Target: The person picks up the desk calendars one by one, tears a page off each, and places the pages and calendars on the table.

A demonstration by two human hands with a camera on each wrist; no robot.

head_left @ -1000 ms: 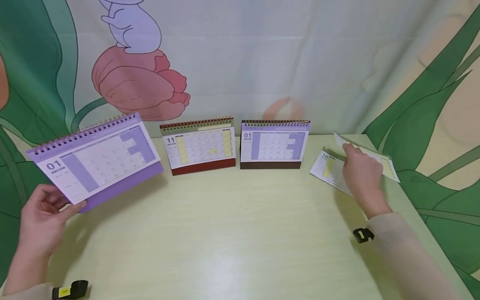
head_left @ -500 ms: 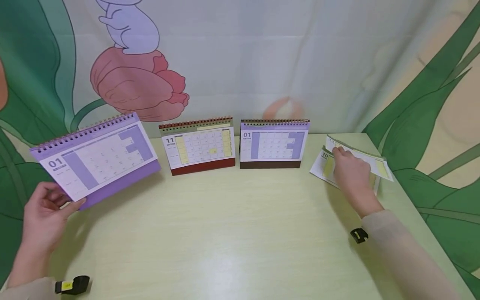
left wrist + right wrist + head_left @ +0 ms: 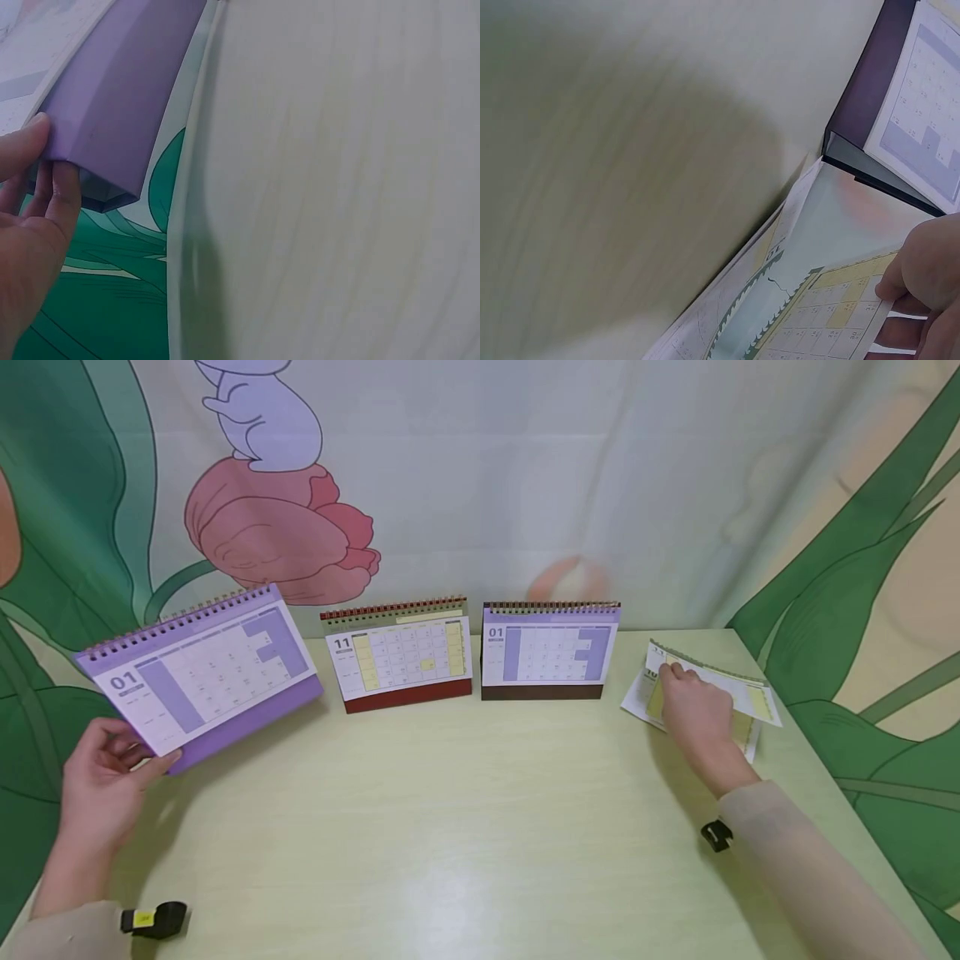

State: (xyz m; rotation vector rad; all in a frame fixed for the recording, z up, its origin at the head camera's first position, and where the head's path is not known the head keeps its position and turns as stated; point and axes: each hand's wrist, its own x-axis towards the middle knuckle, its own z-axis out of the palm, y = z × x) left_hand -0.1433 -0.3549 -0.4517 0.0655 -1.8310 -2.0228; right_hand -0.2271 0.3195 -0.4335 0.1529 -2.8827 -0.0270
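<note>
On the left, my left hand [image 3: 105,785] grips the lower left corner of a purple desk calendar [image 3: 240,714] marked 01, its thumb in front and fingers tucked behind in the left wrist view. That calendar is tilted, its left end higher off the table. At the right back, my right hand [image 3: 697,714] pinches a loose calendar page [image 3: 832,315] with a torn green edge. In the head view this page overlaps other torn pages [image 3: 637,700] lying on the table, which the hand partly covers.
A red-based desk calendar [image 3: 401,652] showing 11 and a dark-based one [image 3: 551,647] showing 01 stand at the back of the pale table [image 3: 420,827]. Behind them hangs a printed curtain [image 3: 450,485]. The table's right edge runs close by the loose pages.
My right hand has moved left with the pinched page, bringing it lower over the other pages. My left hand has shifted slightly right with the purple calendar.
</note>
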